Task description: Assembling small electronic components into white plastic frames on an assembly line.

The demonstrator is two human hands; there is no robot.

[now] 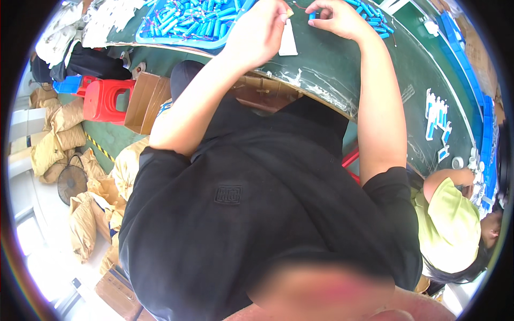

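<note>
blue cylinder (312, 16) sits between the thumb and curled fingers of my right hand (342, 20), lightly pinched above the green table (326, 61). my left hand (261, 29) is nearly closed, fingertips gripping a small yellowish piece (289, 13) beside a white strip (288, 40). to my left, a blue tray (184, 43) holds many more cylinders (179, 18).

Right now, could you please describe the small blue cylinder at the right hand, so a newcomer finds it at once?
At the top, over the dark green table, find the bare right hand. Its grip holds one small blue cylinder by thumb and fingers. Unlike the blue cylinders piled to its right, it is held singly.
</note>
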